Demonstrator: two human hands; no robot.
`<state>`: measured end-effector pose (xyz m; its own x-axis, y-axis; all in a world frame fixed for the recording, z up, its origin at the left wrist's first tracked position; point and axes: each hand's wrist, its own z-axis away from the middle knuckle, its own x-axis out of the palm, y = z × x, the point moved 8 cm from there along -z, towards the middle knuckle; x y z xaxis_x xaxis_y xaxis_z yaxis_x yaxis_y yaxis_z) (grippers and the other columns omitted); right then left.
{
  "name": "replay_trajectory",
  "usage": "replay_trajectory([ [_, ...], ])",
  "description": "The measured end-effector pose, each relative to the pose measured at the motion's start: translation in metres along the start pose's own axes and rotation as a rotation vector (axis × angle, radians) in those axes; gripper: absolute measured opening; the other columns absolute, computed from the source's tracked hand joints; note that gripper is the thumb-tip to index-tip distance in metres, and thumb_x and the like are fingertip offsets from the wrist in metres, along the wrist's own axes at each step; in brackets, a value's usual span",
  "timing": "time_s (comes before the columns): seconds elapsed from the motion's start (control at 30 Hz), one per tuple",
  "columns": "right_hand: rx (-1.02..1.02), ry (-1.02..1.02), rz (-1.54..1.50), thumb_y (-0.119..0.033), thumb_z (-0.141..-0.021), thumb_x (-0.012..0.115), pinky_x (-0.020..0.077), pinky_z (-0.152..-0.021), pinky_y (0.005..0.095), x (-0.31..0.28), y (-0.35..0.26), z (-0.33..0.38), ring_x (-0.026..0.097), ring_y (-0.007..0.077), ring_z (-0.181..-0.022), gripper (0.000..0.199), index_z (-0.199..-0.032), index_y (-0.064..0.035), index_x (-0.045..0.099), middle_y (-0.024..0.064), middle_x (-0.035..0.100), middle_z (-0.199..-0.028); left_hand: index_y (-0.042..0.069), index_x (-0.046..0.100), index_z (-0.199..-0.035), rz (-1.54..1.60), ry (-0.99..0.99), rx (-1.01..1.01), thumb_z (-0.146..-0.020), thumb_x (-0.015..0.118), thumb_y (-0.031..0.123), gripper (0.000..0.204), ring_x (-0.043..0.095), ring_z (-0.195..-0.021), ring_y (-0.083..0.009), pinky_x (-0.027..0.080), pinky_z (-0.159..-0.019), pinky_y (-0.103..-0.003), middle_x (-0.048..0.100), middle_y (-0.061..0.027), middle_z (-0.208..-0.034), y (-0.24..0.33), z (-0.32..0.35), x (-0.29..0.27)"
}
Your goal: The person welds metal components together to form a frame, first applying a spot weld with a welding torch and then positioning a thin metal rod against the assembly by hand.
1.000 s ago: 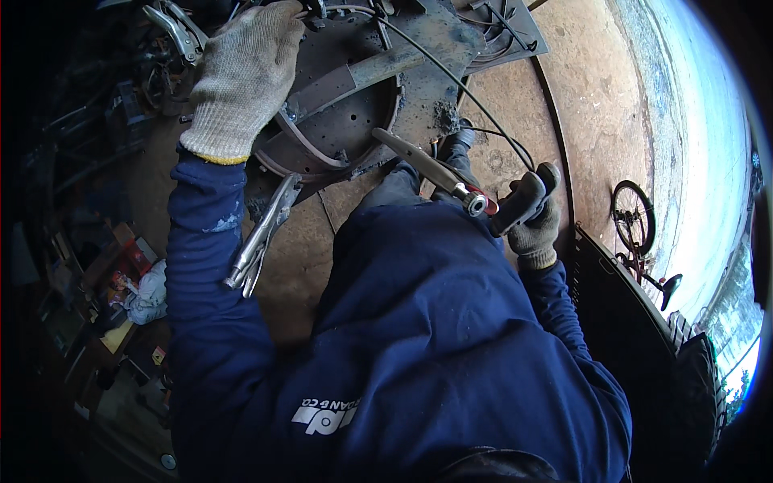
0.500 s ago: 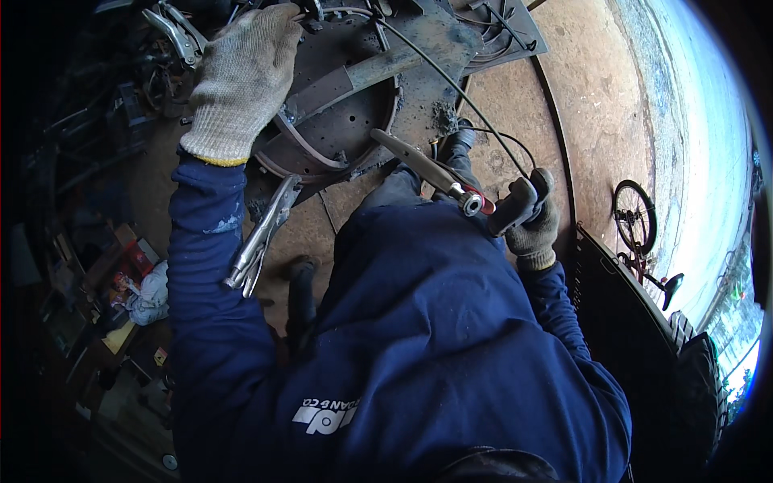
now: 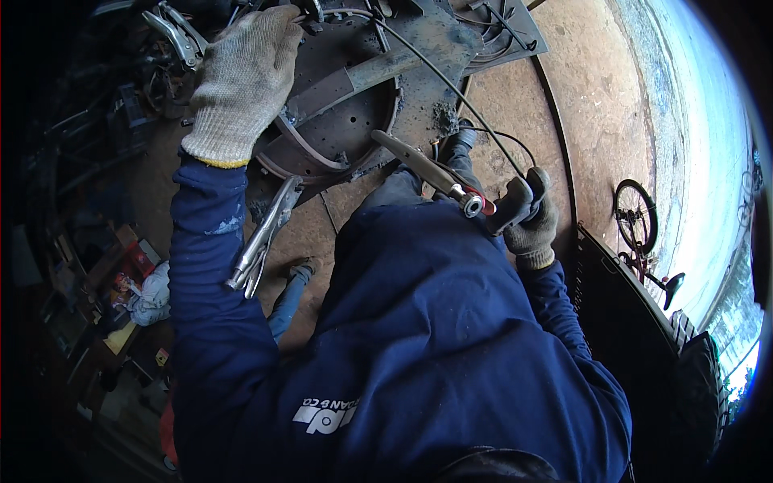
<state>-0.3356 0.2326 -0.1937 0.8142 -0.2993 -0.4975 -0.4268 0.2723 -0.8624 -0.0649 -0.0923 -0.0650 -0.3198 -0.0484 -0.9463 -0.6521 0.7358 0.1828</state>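
Note:
My left hand [image 3: 245, 80], in a knitted work glove, is closed above the left side of a dark metal assembly [image 3: 431, 88]; its fingertips partly hide what they grip. A thin dark cable [image 3: 435, 68] runs from near those fingers in an arc to my right hand [image 3: 531, 213]. That gloved hand, its fingertips dark, is closed around the cable's lower end, right of my body. Just beside it, locking pliers [image 3: 431, 171] with a red part at their end jut from the assembly's near edge. Other locking pliers [image 3: 266, 237] hang at the edge below my left wrist.
More locking pliers [image 3: 177, 34] sit at the upper left. A person's blue-trousered leg [image 3: 288, 310] is left of my body. A long dark hose [image 3: 555, 121] crosses the floor; a bicycle [image 3: 636, 225] stands at the right. Cluttered goods [image 3: 149, 294] fill the lower left.
Another person's blue-trousered leg has come into view beside my left arm, and something red shows at the lower left. Both my hands have stayed almost still.

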Motion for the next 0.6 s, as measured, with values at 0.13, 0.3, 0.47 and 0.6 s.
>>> replay_trajectory([
  [0.13, -0.139, 0.040, 0.153, -0.026, -0.070, 0.088, 0.0579, -0.078, 0.0371, -0.003, -0.014, -0.001, 0.076, 0.0266, -0.086, 0.053, -0.113, -0.0025, 0.068, 0.0145, 0.076, -0.096, 0.001, 0.068, -0.118, 0.014, -0.009, -0.024, -0.102, 0.061, 0.021, 0.026, 0.069, -0.105, -0.0370, 0.055, -0.090, -0.043, 0.071, -0.0193, -0.111, 0.001, -0.001, 0.000],
  [0.3, -0.144, 0.063, 0.209, -0.026, -0.068, 0.091, 0.0581, -0.076, 0.0381, -0.002, -0.018, 0.001, 0.076, 0.0298, -0.084, 0.055, -0.113, -0.0042, 0.068, 0.0140, 0.075, -0.093, 0.001, 0.067, -0.118, 0.000, -0.008, -0.015, -0.103, 0.060, 0.021, 0.026, 0.068, -0.105, -0.0372, 0.055, -0.091, -0.043, 0.071, -0.0192, -0.111, 0.001, -0.001, 0.000],
  [0.47, -0.208, 0.020, 0.292, -0.026, -0.067, 0.092, 0.0582, -0.076, 0.0392, 0.002, -0.027, 0.000, 0.075, 0.0308, -0.084, 0.053, -0.111, -0.0061, 0.069, 0.0136, 0.075, -0.092, 0.002, 0.067, -0.119, -0.040, 0.015, 0.042, -0.103, 0.060, 0.021, 0.026, 0.068, -0.105, -0.0370, 0.055, -0.092, -0.044, 0.071, -0.0188, -0.111, 0.001, 0.000, 0.001],
  [0.6, -0.174, -0.027, 0.312, -0.026, -0.068, 0.091, 0.0583, -0.076, 0.0395, 0.005, -0.013, 0.003, 0.076, 0.0308, -0.085, 0.052, -0.111, -0.0061, 0.069, 0.0138, 0.075, -0.093, 0.002, 0.067, -0.118, -0.040, 0.009, 0.029, -0.103, 0.060, 0.021, 0.026, 0.068, -0.105, -0.0368, 0.055, -0.092, -0.044, 0.071, -0.0185, -0.111, 0.002, 0.000, 0.000],
])
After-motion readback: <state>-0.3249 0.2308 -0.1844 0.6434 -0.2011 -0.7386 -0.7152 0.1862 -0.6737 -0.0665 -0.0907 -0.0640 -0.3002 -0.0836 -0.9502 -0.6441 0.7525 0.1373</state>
